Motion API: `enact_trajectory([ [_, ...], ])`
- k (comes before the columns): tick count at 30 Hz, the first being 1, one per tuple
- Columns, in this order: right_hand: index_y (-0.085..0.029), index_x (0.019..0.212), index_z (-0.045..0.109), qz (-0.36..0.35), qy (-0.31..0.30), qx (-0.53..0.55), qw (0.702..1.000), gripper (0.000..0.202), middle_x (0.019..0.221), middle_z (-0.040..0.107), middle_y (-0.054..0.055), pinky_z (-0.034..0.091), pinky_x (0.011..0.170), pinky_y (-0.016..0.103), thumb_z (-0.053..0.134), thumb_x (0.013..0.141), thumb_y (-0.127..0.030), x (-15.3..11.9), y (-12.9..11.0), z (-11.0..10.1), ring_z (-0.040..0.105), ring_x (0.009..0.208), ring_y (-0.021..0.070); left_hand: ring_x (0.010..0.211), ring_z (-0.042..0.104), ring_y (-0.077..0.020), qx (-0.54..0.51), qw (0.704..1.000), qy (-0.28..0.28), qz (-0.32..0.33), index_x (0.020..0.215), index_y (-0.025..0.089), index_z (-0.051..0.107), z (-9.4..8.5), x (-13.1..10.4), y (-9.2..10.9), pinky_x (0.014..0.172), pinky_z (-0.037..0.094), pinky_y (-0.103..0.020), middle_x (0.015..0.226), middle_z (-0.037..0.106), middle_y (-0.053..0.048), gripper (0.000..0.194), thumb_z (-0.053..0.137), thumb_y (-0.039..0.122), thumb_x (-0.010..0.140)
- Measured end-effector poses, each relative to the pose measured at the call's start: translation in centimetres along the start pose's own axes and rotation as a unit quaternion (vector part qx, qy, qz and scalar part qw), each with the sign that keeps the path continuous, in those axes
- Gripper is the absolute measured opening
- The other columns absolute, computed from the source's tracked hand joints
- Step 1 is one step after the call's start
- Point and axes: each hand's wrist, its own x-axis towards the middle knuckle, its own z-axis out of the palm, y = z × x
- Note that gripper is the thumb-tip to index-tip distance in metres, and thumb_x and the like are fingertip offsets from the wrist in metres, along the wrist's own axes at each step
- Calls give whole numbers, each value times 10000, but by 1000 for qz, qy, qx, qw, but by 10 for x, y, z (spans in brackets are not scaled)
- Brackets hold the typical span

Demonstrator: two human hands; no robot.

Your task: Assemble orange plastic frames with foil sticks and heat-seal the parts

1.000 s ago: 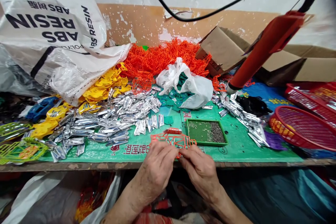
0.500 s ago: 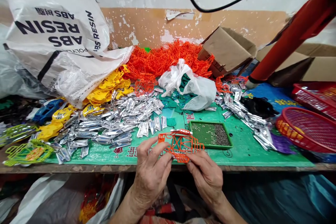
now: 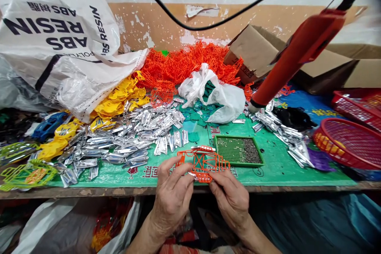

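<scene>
Between my two hands, near the table's front edge, is an orange openwork plastic frame [image 3: 205, 161] with silvery strips along its far and near sides. My left hand [image 3: 172, 196] is closed on its left end and near side, the fingertips by the near silvery strip. Thumb and fingers of my right hand [image 3: 230, 194] pinch the near right edge. Just behind the frame lies a green tray [image 3: 229, 151] with small dark pieces gathered at its right side. Silvery plastic parts [image 3: 119, 143] are spread to the left, and more silvery parts [image 3: 285, 143] lie right.
A tangled heap of orange frames [image 3: 184, 67] stands at the back. A white plastic bag [image 3: 228, 101] holds dark green pieces. Yellow parts [image 3: 114, 101] spill beside a large resin sack [image 3: 65, 35]. An orange-red hanging tool [image 3: 294, 61] is at the right, near red baskets [image 3: 351, 143] and cardboard boxes [image 3: 256, 53].
The hanging orange-red tool and its black cable have swung to the left and lower. My hands keep hold of the orange frame, with only a slight shift.
</scene>
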Motion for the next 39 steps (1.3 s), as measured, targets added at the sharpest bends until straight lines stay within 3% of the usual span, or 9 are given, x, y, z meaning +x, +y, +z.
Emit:
enact_trajectory([
  [9, -171, 1069, 642, -25, -17, -34, 999, 171, 826, 669, 59, 499, 640, 257, 562, 939, -93, 4, 3, 0, 625, 716, 165, 994, 503, -234, -23, 999, -23, -17, 920, 171, 571, -2, 2, -1, 939, 384, -454, 941, 722, -41, 242, 567, -52, 827],
  [16, -169, 1012, 652, -18, -36, -14, 999, 125, 779, 661, 39, 487, 598, 245, 556, 951, -116, 12, 2, -2, 607, 661, 147, 955, 487, -241, -6, 998, -56, -24, 1143, 108, 589, -6, 3, -2, 943, 349, -494, 905, 700, -78, 320, 552, -23, 853],
  [23, -176, 982, 663, -4, -68, -21, 997, 117, 758, 657, 41, 501, 621, 257, 560, 950, -131, 9, 4, -1, 614, 672, 155, 914, 489, -234, -49, 991, -110, -58, 987, 176, 644, -8, 4, -6, 827, 373, -411, 902, 704, -42, 225, 536, 12, 878],
  [31, -169, 845, 658, 34, -93, -44, 994, 133, 699, 607, 22, 404, 573, 255, 610, 946, -241, 10, 2, 5, 555, 645, 156, 833, 514, -204, -109, 978, -158, -81, 867, 169, 641, -1, -6, -13, 776, 373, -366, 799, 657, -30, 140, 557, 61, 896],
  [39, -183, 731, 640, 74, -98, -36, 992, 258, 642, 590, 4, 332, 590, 280, 648, 924, -354, 9, 2, 6, 526, 636, 161, 776, 517, -191, -143, 972, -163, -91, 833, 181, 644, 0, -11, -16, 710, 356, -332, 755, 633, -18, 148, 560, 79, 899],
])
